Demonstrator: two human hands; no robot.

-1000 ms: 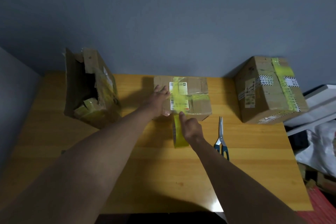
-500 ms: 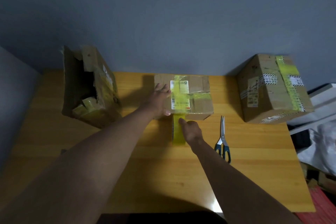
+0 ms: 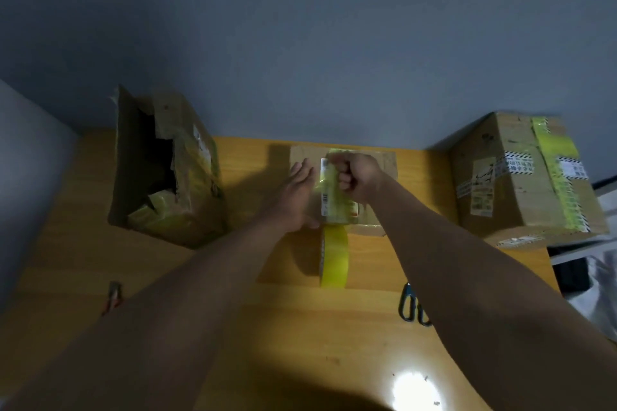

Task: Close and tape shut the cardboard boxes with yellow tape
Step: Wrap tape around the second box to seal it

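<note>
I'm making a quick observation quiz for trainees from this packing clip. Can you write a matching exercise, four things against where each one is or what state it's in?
Things:
1. tape roll
2. torn box
3. scissors
4. large box

Places or states:
A. at the table's left, gaping open
B. at the table's right, already sealed with yellow tape
C. standing on edge just in front of the middle box
D. lying flat, partly hidden under the right forearm

Pairs: 1-C, 2-A, 3-D, 4-B
</note>
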